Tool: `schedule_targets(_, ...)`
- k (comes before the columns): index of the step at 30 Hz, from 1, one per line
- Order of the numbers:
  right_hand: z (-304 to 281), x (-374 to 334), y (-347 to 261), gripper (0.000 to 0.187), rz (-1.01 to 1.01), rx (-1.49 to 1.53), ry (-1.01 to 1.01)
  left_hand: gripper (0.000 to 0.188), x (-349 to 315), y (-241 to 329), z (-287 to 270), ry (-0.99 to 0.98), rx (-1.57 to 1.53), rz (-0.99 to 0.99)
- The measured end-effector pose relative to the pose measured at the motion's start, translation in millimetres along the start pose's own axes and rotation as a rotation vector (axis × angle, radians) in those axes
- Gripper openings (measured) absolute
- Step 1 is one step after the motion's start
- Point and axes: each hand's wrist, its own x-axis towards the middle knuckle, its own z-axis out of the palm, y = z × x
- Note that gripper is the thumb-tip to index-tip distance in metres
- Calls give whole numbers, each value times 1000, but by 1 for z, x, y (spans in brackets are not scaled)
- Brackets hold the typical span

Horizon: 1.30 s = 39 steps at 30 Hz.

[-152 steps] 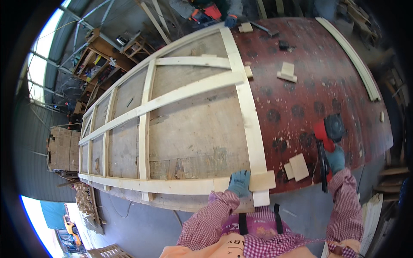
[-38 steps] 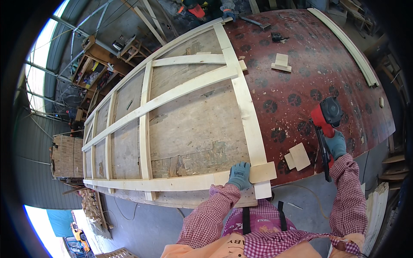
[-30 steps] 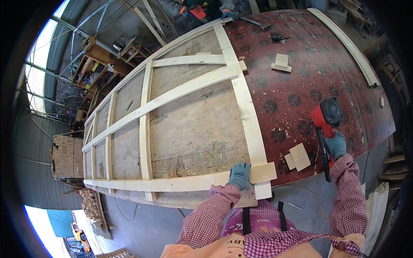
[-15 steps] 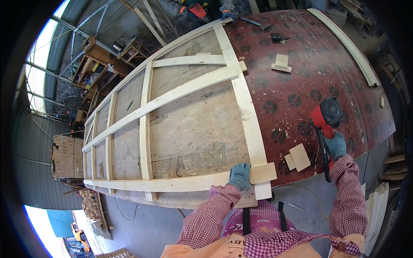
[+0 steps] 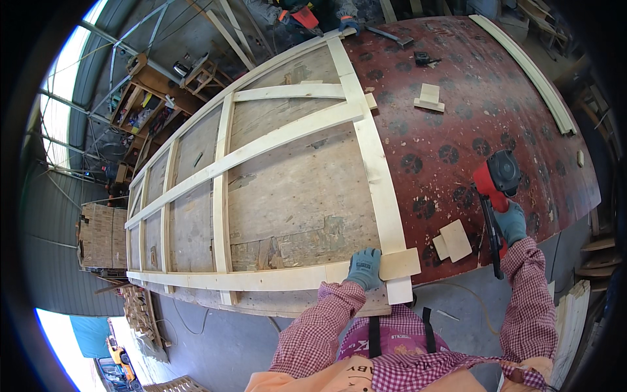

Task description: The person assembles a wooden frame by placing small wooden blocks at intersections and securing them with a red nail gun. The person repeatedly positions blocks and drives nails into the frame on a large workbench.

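My left hand (image 5: 364,268), in a grey-blue work glove, is closed over the near rail (image 5: 261,279) of a pale wooden frame, close to its right-hand corner. A short wood block (image 5: 400,263) lies across the corner just right of that hand, over the end of the crosswise slat (image 5: 380,196). My right hand (image 5: 511,222), gloved alike, grips the handle of a red and black nail gun (image 5: 501,175). The gun is held over the near right part of the dark red board, apart from the frame. Loose wood blocks (image 5: 453,240) lie between the gun and the slat.
Across the table, a co-worker's gloved hand (image 5: 348,25) is at the frame's far corner, near a red tool (image 5: 304,17). A hammer (image 5: 390,36), a black tape measure (image 5: 424,59) and more blocks (image 5: 429,97) lie on the red board (image 5: 450,130). A hose (image 5: 480,302) crosses the floor.
At the far side, the co-worker's other hand and the red tool have moved nearer to the frame's far rail. My hands and the nail gun have hardly moved.
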Motion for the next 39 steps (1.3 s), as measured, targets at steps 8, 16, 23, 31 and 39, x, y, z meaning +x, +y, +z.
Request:
schedule_targets(8, 5, 4, 7, 39, -24, -1, 9, 69, -4, 3, -7, -3, -13, -9)
schedule_targets(16, -1, -4, -4, 39, -19, 9, 22, 67, -2, 1, -3, -4, -4, -1)
schedule_targets(23, 9, 8, 13, 40, -23, 3, 30, 69, 0, 3, -4, -17, -10, -1)
schedule_targets(31, 2, 3, 4, 38, -28, 31, 2, 71, -2, 2, -3, -14, -6, -5)
schedule_targets(39, 0, -4, 2, 41, -31, 29, 32, 69, -3, -2, 3, 58, -4, 18)
